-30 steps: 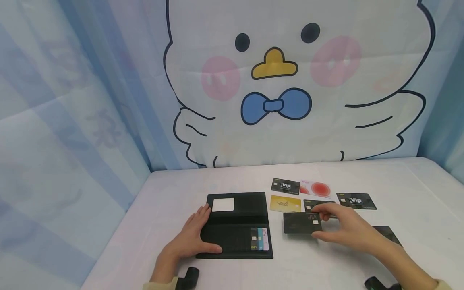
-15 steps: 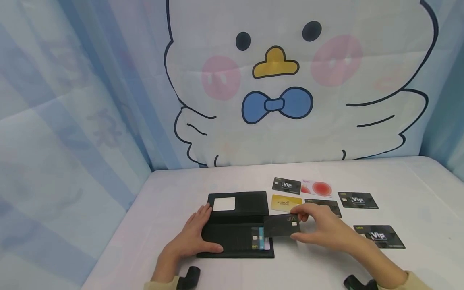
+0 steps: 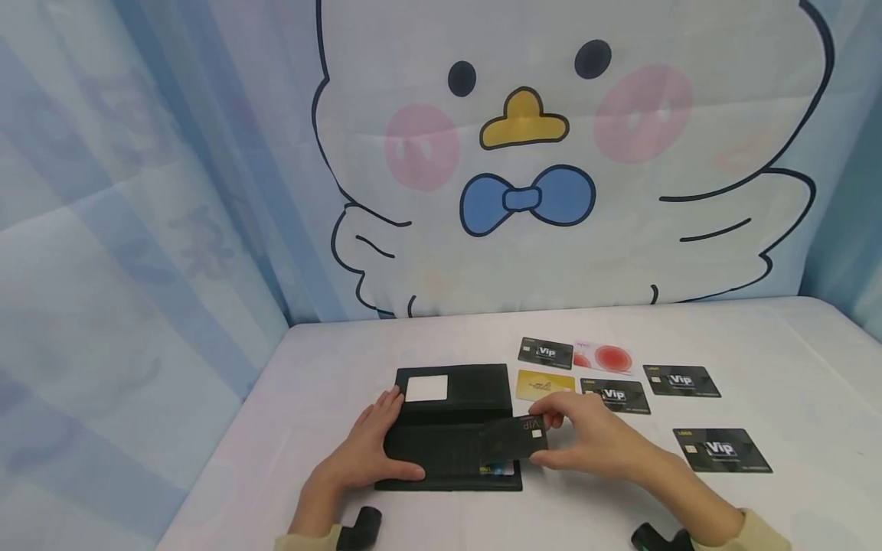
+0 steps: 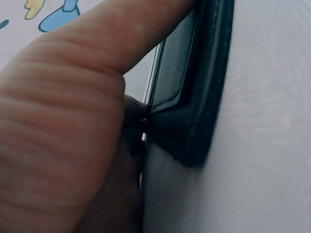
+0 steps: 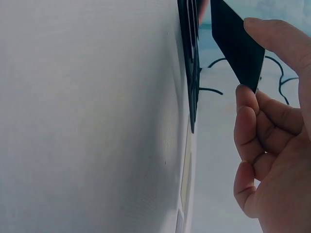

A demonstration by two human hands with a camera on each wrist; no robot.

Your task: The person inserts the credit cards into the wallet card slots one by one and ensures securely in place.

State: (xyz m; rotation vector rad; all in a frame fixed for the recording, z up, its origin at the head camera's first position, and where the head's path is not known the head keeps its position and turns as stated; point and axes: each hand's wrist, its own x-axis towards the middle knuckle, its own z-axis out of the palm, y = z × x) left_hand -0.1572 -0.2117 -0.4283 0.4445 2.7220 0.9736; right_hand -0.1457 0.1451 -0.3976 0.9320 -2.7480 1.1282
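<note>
A black wallet (image 3: 441,467) lies unfolded on the table, a white rectangle on its far half. My left hand (image 3: 368,448) rests on its left side, thumb along the near edge and fingers stretched over the far part. Between thumb and fingertips my right hand (image 3: 592,436) pinches a black VIP card (image 3: 513,438) by its right end. That card overlaps the right side of the wallet's near half and hides most of the colourful cards (image 3: 498,468) there. In the right wrist view the black card (image 5: 237,46) is held apart from the wallet (image 5: 190,68).
Beyond my right hand lie a gold card (image 3: 544,385), a pink-and-white card with a red circle (image 3: 609,357) and several black Vip cards, one far right (image 3: 722,450). A patterned curtain (image 3: 524,268) hangs behind the white table (image 3: 331,360).
My right hand has carried the black VIP card leftward from beside the wallet to over its near half. The left hand has stayed in place on the wallet.
</note>
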